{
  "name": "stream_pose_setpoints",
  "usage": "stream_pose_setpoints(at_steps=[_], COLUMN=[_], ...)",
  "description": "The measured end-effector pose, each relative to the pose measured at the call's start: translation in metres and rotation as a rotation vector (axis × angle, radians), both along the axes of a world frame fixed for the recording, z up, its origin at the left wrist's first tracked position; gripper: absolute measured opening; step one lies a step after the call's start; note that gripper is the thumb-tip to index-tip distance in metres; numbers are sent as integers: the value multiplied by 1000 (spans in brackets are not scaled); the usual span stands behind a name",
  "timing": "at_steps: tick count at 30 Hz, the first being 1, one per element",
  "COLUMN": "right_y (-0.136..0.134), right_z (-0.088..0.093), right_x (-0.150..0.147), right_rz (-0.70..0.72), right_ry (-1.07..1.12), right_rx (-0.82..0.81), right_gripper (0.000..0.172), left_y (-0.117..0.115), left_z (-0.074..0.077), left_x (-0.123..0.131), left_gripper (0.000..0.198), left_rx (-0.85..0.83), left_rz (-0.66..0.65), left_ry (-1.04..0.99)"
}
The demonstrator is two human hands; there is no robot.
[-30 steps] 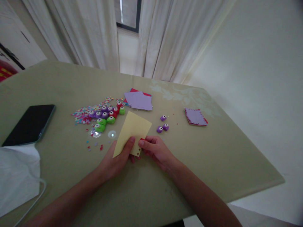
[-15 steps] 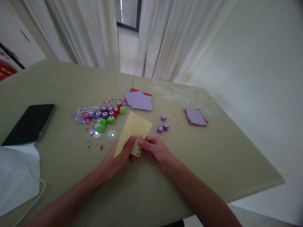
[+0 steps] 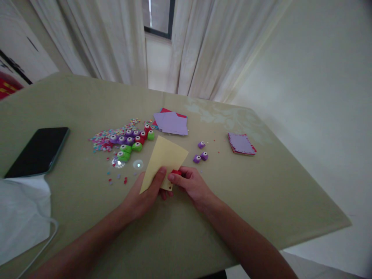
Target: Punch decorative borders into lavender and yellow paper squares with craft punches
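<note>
My left hand (image 3: 148, 193) grips a pale yellow sheet of paper (image 3: 167, 153), thumb on top and fingers behind. Star-shaped holes show at its lower right corner. A small red craft punch (image 3: 176, 172) is pinched in my right hand (image 3: 190, 184), at the paper's right edge; my fingers partly hide it. Beyond the paper, to the right, lie three purple craft punches (image 3: 204, 155). On the left several more punches stand in a cluster, among them a green punch (image 3: 123, 155), a red punch (image 3: 139, 140) and a purple punch (image 3: 130, 140).
Colourful paper confetti (image 3: 101, 140) is heaped behind the punch cluster. Purple and red paper sheets (image 3: 173, 124) lie at the back, and a stack of punched purple cards (image 3: 241, 143) at the right. A black tablet (image 3: 37, 151) and a white sheet with a cable (image 3: 24, 217) are at the left.
The red punch has come further into sight, over the paper's right edge, covering some star holes seen before. The left hand and paper have hardly moved.
</note>
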State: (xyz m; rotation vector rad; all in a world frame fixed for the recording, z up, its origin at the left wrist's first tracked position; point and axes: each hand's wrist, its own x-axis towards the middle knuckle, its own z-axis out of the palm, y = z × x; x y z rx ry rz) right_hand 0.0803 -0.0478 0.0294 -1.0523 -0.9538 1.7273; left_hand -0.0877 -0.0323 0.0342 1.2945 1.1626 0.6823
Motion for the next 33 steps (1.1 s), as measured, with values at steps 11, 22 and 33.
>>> stream_pose_setpoints(at_steps=[11, 22, 33], right_y=[14, 16, 39], right_z=[8, -8, -17], right_x=[45, 41, 32], right_rz=[-203, -80, -151], right_ry=[-593, -1417, -1495], right_rx=[315, 642, 891], right_gripper=[31, 16, 23], left_y=[-1, -5, -15], left_z=[13, 5, -7], left_x=[-5, 1, -1], left_gripper=[60, 42, 36], left_rx=[51, 108, 619], left_rz=[201, 78, -170], left_ry=[211, 40, 61])
